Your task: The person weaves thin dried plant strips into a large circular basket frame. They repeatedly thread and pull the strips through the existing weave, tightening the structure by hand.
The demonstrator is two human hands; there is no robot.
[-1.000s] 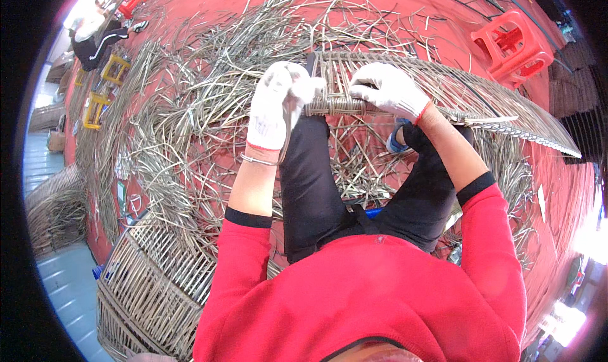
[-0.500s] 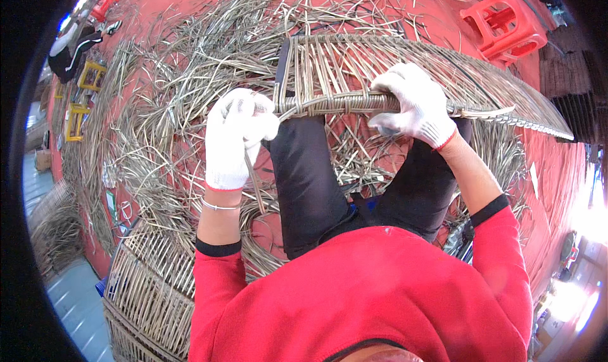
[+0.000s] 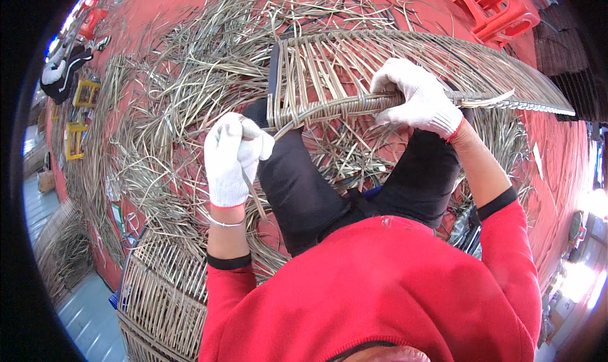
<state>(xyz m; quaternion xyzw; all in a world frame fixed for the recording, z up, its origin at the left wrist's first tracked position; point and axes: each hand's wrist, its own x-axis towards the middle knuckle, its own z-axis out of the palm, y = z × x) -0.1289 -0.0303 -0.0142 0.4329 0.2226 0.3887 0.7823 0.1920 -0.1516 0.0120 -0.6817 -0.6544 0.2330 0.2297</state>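
A curved panel woven of brownish strands (image 3: 345, 107) lies across my knees, its thick wrapped rim facing me. My right hand (image 3: 424, 105), in a white knit glove, curls around this rim right of its middle, thumb below and fingers above. Just off the panel's left end, my gloved left hand (image 3: 231, 159) pinches a flat weaving strand (image 3: 288, 127) that runs up to the rim. The strand's loose tail hangs below that hand. A dark bar (image 3: 273, 77) edges the panel's left side. Near my right hand, a pale strand end (image 3: 491, 100) sticks out along the rim.
Loose strands (image 3: 190, 96) litter the red floor (image 3: 183, 13) around my legs. Another woven piece (image 3: 161, 298) stands at lower left. A red plastic stool (image 3: 500, 13) is at far right, and yellow frames (image 3: 77, 140) are at left. Part of a person (image 3: 63, 74) shows at far left.
My left hand has moved down and away from the rim, still pinching the strand. The panel's left end has tipped slightly toward me. My right hand keeps its grip.
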